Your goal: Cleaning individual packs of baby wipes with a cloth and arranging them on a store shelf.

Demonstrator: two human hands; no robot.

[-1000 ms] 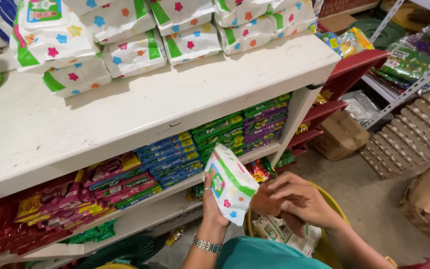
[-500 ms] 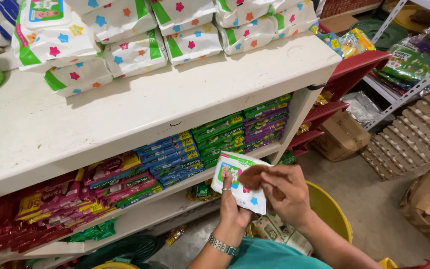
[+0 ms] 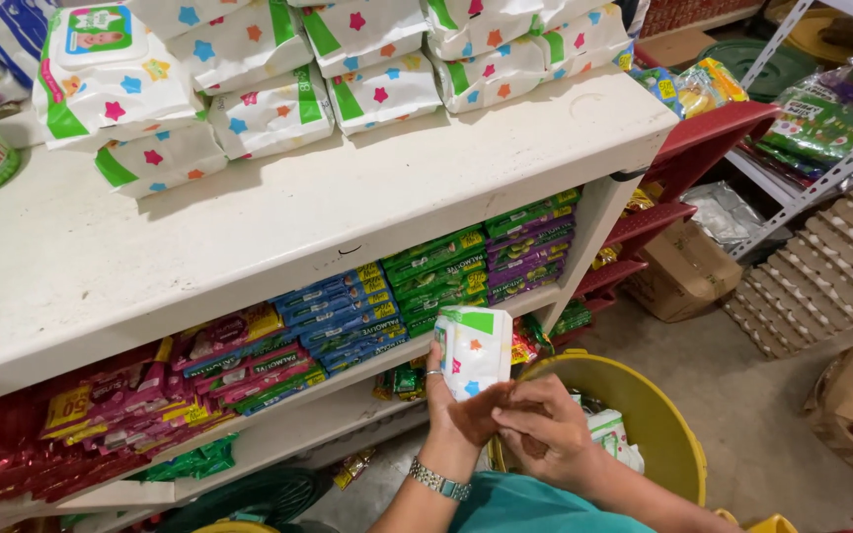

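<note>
White star-printed wipes pack (image 3: pixel 474 350), tilted flat half a second ago, now stands upright gripped in the left hand (image 3: pixel 458 410), while the right hand (image 3: pixel 537 429), fingers curled, rubs its lower edge above the yellow bucket (image 3: pixel 659 419)

wipes pack (image 3: pixel 473 349) base hidden, yellow tub (image 3: pixel 659 426) cropped
</note>
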